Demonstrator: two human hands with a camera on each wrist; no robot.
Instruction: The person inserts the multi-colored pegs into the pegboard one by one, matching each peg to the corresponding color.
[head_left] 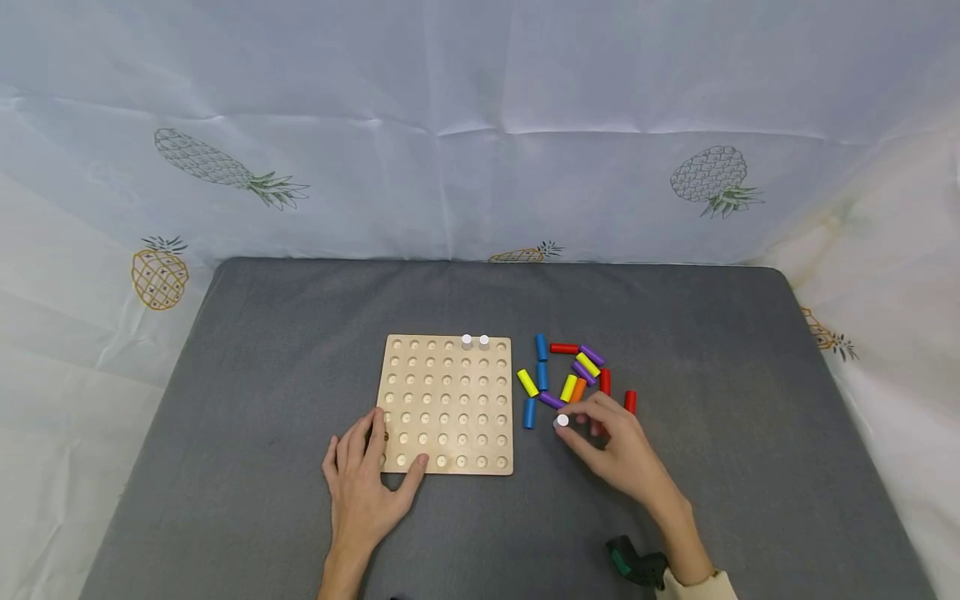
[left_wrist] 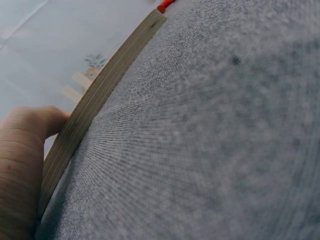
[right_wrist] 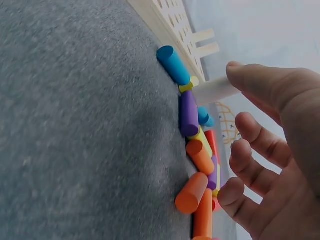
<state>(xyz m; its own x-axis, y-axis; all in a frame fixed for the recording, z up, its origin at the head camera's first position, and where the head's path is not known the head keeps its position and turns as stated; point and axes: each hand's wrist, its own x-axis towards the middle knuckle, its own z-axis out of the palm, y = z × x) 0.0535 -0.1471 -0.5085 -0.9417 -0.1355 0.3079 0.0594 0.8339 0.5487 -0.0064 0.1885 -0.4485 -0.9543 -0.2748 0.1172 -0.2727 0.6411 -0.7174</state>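
Note:
A square wooden pegboard [head_left: 453, 408] with rows of round holes lies on the table. Two white pegs [head_left: 476, 342] stand upright in its back row. My left hand [head_left: 367, 483] rests at the board's front left corner, fingers on the left side and thumb on the front edge. In the left wrist view, the thumb [left_wrist: 50, 120] touches the board's edge. Right of the board, my right hand [head_left: 618, 446] pinches a white peg [right_wrist: 215, 90] between thumb and forefinger, the other fingers loosely bent. Loose coloured pegs lie beside and beneath that hand.
Between board and right hand lie several blue pegs [head_left: 542, 375], with yellow pegs [head_left: 527, 382], purple pegs [head_left: 592, 355], red pegs [head_left: 631, 402] and an orange peg [head_left: 577, 391] around. A black and green object [head_left: 633, 562] sits by the right wrist. Pineapple-print cloth [head_left: 480, 183] hangs behind the grey table.

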